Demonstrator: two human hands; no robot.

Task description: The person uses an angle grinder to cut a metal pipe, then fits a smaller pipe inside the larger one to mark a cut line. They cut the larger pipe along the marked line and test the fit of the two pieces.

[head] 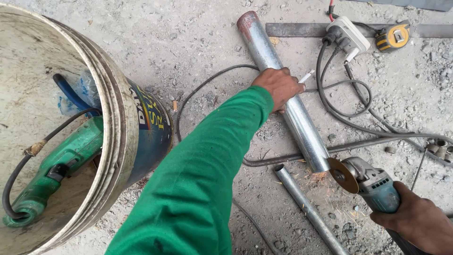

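A thick galvanised steel pipe [288, 94] lies on the gravelly concrete ground, running from the top centre down to the right. My left hand [279, 86], in a green sleeve, presses down on its middle and has a white stick between the fingers. My right hand [417, 222] grips the body of an angle grinder [370, 182]. Its disc [343, 175] touches the pipe's near end, and sparks fly off there.
A thinner pipe [309, 208] lies below the cut. A large bucket [118, 118] at left holds a green power drill [61, 165]. A power strip [348, 35], tape measure [392, 36], flat steel bar [292, 29], cables [349, 111] and a bent rod [358, 144] lie around.
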